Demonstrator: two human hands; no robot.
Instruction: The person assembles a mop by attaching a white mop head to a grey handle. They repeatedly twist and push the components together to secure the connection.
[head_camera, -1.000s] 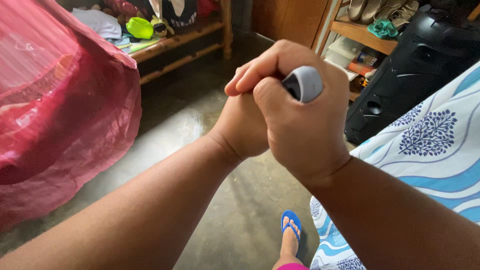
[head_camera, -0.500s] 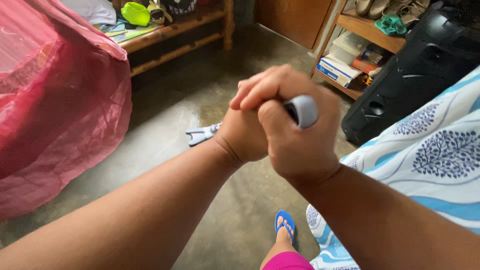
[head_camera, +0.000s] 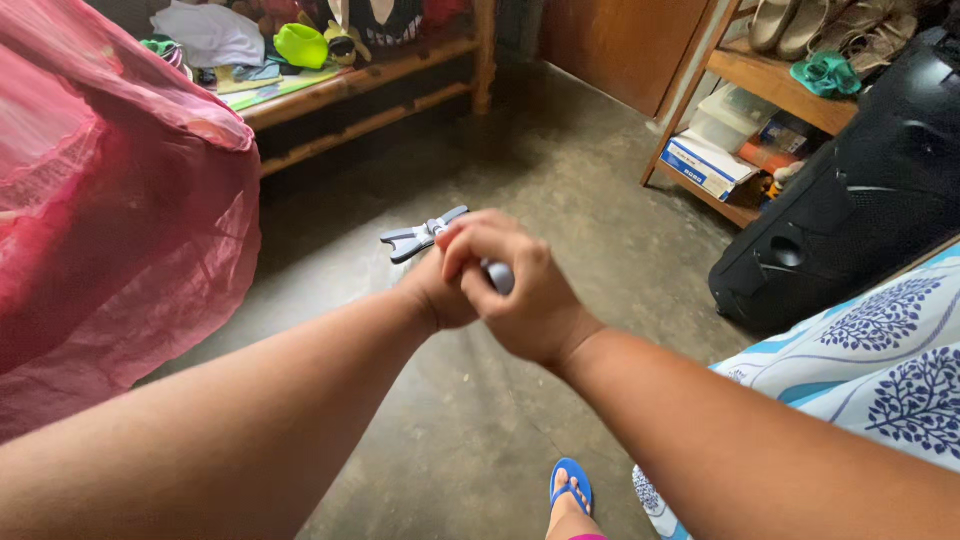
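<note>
Both my hands are clasped together around a grey-handled tool (head_camera: 499, 276) held out in front of me above the concrete floor. My right hand (head_camera: 520, 290) wraps over the handle, whose rounded grey end shows between the fingers. My left hand (head_camera: 440, 295) sits underneath and behind it, mostly covered by the right. The tool's metal jaws (head_camera: 420, 238), a forked silver head, stick out to the upper left beyond my knuckles.
A pink mesh net (head_camera: 110, 230) bulges at the left. A low wooden bench (head_camera: 370, 85) with clutter stands at the back. A wooden shelf (head_camera: 770, 90) with boxes and sandals and a black speaker (head_camera: 850, 210) stand at the right. Patterned fabric (head_camera: 880, 370) lies at lower right; my foot in a blue sandal (head_camera: 572, 492) is below.
My clasped hands have dropped lower and stretched farther away from me. The tool's metal jaws, hidden a second ago, now stick out at the upper left.
</note>
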